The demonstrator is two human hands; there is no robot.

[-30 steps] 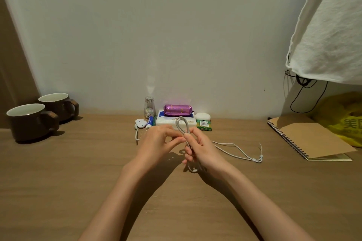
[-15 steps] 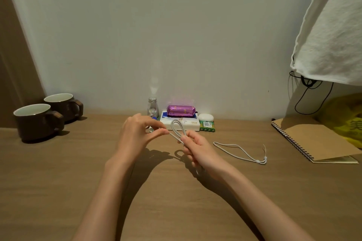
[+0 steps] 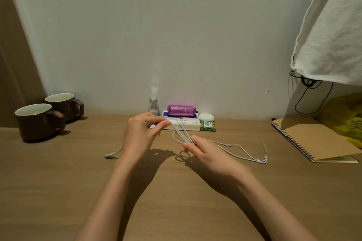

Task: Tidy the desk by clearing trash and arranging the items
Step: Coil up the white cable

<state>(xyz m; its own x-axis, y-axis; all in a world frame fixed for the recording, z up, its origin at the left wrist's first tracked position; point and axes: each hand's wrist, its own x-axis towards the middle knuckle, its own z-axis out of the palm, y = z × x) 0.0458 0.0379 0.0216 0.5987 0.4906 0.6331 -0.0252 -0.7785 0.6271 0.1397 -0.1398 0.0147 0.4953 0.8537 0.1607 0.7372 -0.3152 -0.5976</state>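
Left hand [image 3: 140,137] and right hand [image 3: 207,154] pinch the white cable [image 3: 182,134] between them

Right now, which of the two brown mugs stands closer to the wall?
The rear brown mug, the one further right; the front brown mug stands further left, nearer the person.

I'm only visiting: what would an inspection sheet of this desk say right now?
Surface: brown wooden desk, arm shadows on it.
Job's things: thin white cable, partly looped; plug end lies left, split end right.
Clutter: two brown ceramic mugs, small glass bottle, purple foil packet on white tissue pack, white oval case, green battery pack, spiral kraft notebook, yellow plastic bag.
Hands: left hand pinches the cable; right hand grips its loops.
Cables: black cord against the wall.
Surroundings: pale wall, white hanging cloth.
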